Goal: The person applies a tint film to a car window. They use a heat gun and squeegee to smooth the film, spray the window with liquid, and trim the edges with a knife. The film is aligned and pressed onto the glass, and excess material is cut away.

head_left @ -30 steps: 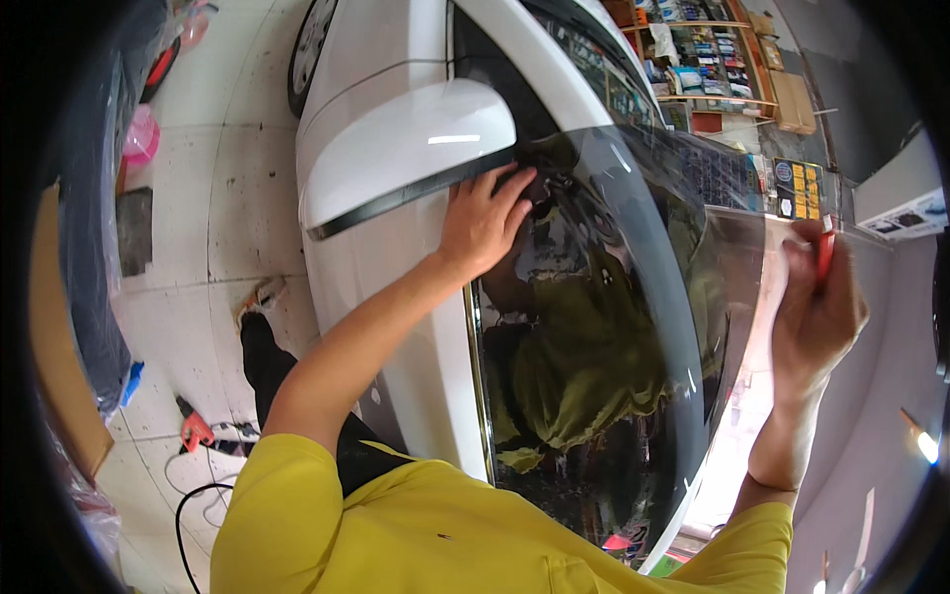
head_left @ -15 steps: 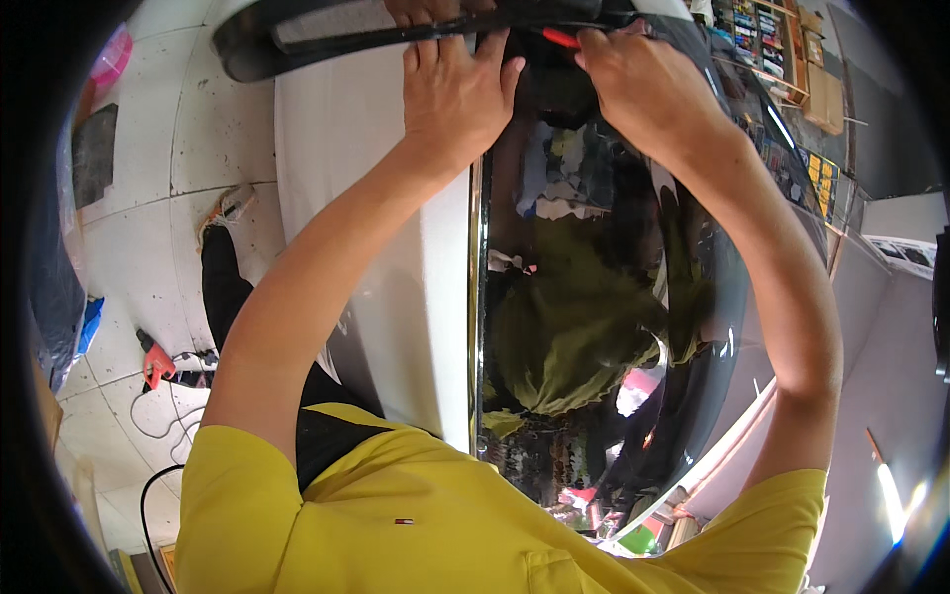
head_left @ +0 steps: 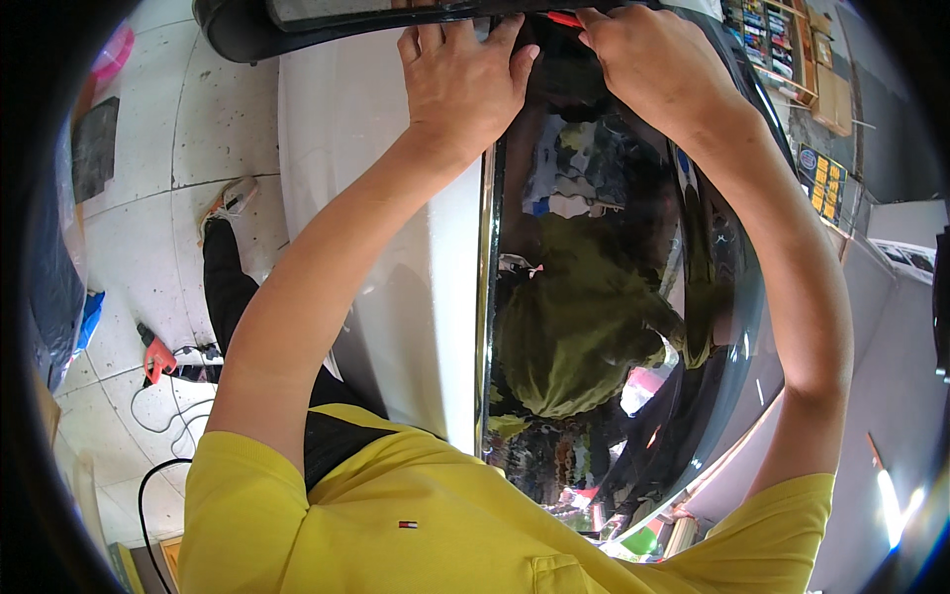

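My left hand (head_left: pixel 461 84) rests with fingers spread at the front edge of the car's dark side window (head_left: pixel 584 297), just under the side mirror (head_left: pixel 236 35); its fingertips reach the mirror's base. My right hand (head_left: pixel 648 59) is bent over the upper front corner of the glass, gripping a small red tool (head_left: pixel 564 20) that is partly hidden by the fingers and mirror. The window is glossy, with reflections and wrinkle-like streaks along its right side. The white door (head_left: pixel 386 327) with its bright trim strip runs alongside the glass.
My shod foot (head_left: pixel 226 208) stands on the tiled floor (head_left: pixel 158 238) at left, near a red-and-black corded power tool (head_left: pixel 158 356), a blue object (head_left: pixel 87 322) and dark draped sheeting (head_left: pixel 49 277). Shelves of goods (head_left: pixel 772 45), cardboard boxes (head_left: pixel 826 89) and a grey wall (head_left: pixel 871 366) are at right.
My right hand has swung from the far right to the window's front corner with the red tool. My left hand has shifted forward beside it. A transparent sheet formerly raised at right now lies lower.
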`<state>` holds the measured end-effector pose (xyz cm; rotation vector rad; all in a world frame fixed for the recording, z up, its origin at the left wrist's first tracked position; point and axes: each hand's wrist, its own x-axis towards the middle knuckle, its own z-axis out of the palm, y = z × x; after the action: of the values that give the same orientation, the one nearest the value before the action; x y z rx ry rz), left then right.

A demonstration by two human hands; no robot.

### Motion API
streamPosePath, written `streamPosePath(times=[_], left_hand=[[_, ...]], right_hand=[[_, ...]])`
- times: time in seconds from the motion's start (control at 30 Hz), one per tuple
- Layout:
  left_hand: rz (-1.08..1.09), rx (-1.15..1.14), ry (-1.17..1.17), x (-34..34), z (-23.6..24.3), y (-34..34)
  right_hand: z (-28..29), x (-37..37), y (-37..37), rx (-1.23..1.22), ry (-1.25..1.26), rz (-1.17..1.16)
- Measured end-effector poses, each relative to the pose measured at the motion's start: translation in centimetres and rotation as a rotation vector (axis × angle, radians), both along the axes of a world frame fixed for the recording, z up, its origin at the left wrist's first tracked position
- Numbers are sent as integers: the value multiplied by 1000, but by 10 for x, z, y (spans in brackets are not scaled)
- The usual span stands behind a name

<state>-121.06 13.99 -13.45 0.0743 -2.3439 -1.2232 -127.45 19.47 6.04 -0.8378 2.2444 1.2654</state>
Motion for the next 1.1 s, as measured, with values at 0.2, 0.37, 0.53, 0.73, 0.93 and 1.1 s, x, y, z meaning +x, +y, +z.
streamPosePath(times=[0.2,0.37,0.53,0.73,0.93,1.1], left_hand=[[-152,114,-165,1,1,-1],[1,-8,23,0,0,0],[-118,53,-119,0,2,0],[-8,-34,-11,0,3,-1],[-22,-21,-28,-2,5,1],[-84,28,-85,-2,9,-2]], right_hand=[[0,1,0,-9,-34,70],[-9,3,-2,70,-36,91],[-8,9,-9,32,-45,154],[2,10,-9,93,-17,62],[26,16,15,-27,108,112],[55,25,22,-26,71,184]])
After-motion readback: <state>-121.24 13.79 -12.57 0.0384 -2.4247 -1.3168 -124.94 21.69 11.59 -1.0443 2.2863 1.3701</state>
